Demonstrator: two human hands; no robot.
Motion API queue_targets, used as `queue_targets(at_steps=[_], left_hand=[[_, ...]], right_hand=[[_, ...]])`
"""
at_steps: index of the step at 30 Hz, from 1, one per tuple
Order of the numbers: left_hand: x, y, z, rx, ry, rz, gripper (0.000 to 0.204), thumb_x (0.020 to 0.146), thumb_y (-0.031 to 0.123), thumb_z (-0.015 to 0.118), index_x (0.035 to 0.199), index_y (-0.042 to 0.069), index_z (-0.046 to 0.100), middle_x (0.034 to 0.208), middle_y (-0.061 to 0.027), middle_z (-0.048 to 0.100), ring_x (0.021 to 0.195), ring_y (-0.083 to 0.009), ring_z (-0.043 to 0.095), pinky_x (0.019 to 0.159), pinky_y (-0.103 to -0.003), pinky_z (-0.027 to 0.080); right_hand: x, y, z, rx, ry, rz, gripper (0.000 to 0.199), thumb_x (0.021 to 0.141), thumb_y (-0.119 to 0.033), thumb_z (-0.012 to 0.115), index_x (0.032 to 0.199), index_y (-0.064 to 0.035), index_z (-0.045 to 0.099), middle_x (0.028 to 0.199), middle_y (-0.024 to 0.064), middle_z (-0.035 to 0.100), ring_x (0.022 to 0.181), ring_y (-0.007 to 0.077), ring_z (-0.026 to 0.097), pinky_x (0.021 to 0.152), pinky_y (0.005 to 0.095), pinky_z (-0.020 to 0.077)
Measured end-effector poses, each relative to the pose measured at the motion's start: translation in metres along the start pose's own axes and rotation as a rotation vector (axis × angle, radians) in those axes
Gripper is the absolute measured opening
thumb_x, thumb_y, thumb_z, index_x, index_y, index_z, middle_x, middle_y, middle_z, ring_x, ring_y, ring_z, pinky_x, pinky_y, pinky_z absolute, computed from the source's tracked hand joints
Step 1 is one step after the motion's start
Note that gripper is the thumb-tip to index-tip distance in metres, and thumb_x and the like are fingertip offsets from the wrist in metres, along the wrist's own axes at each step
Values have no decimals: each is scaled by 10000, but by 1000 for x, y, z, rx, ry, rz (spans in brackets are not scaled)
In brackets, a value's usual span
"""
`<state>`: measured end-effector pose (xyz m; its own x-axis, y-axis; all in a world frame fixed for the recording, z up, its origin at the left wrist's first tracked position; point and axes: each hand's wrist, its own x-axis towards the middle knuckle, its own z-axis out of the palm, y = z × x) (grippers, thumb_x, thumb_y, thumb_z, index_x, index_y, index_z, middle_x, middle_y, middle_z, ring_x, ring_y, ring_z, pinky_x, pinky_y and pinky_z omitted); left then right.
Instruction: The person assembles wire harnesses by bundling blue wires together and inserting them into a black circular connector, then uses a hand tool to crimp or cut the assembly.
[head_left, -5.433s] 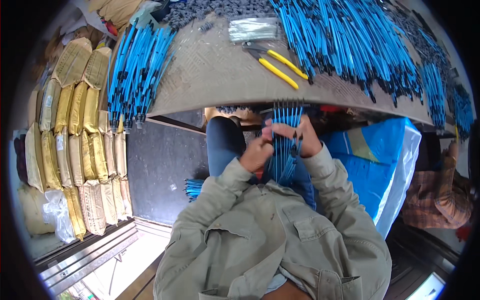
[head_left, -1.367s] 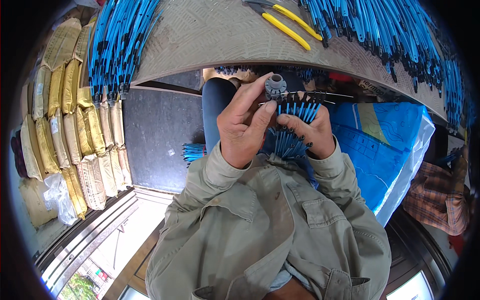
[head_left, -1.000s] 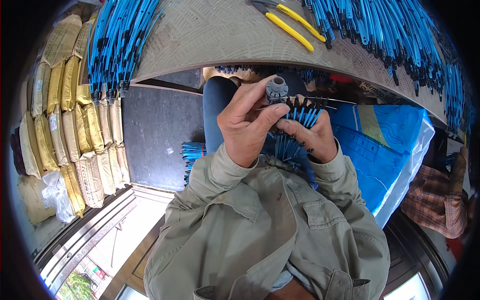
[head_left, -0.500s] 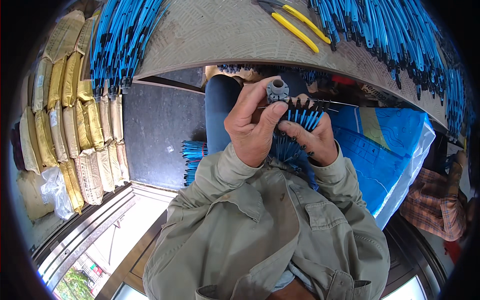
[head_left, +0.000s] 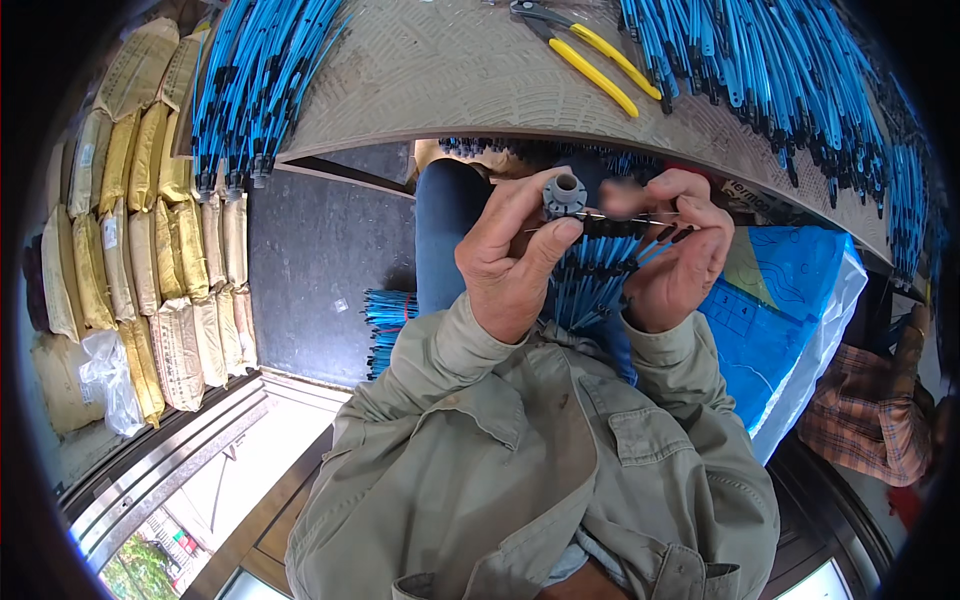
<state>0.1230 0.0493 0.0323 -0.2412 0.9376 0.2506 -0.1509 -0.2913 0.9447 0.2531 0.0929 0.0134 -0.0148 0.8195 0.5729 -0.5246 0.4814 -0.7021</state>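
Observation:
My left hand (head_left: 515,255) is closed on a grey round plastic fitting (head_left: 565,194) with a short hollow tube pointing up. Thin metal wires (head_left: 655,216) reach from beside the fitting toward the right. Several blue strips with black ends (head_left: 600,262) hang in a fanned bunch below the wires, between my hands. My right hand (head_left: 685,255) is at the wires' right part, its fingers curled with a few black-ended strips against them. One fingertip of that hand is blurred, and its thumb is hard to make out.
On the bench (head_left: 450,85) lie yellow-handled pliers (head_left: 600,70), with piles of blue strips (head_left: 265,90) left and right. A bundle of strips (head_left: 390,325) stands beside my leg. Stacked sacks (head_left: 150,240) line the left; a blue plastic sheet (head_left: 780,310) lies at right.
My right hand has moved right and opened away from the bunch of strips, its fingers now up at the wires. The left hand and fitting have shifted slightly right and down.

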Motion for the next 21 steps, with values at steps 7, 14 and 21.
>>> queue_targets(at_steps=[7,14,21], left_hand=[[1,-1,-4,-19,0,-17,363,825,33,626,1167,-46,531,1014,-47,527,872,-93,521,765,-206,424],[0,-2,-5,-194,62,-117,350,850,71,607,1171,-44,529,1068,-82,587,944,-111,542,820,-230,443],[1,-2,-4,-262,73,-163,345,862,83,589,1177,-43,525,1088,-115,599,979,-138,552,873,-269,434]], right_hand=[[3,-2,-2,-204,-96,30,349,979,-273,282,1081,19,443,1063,194,490,828,286,604,789,443,508],[2,-7,22,163,274,236,301,946,-216,430,1038,58,513,942,167,561,822,216,607,771,328,496],[-6,1,6,-5,184,254,191,928,-180,454,911,10,442,925,154,527,791,214,606,783,360,512]])
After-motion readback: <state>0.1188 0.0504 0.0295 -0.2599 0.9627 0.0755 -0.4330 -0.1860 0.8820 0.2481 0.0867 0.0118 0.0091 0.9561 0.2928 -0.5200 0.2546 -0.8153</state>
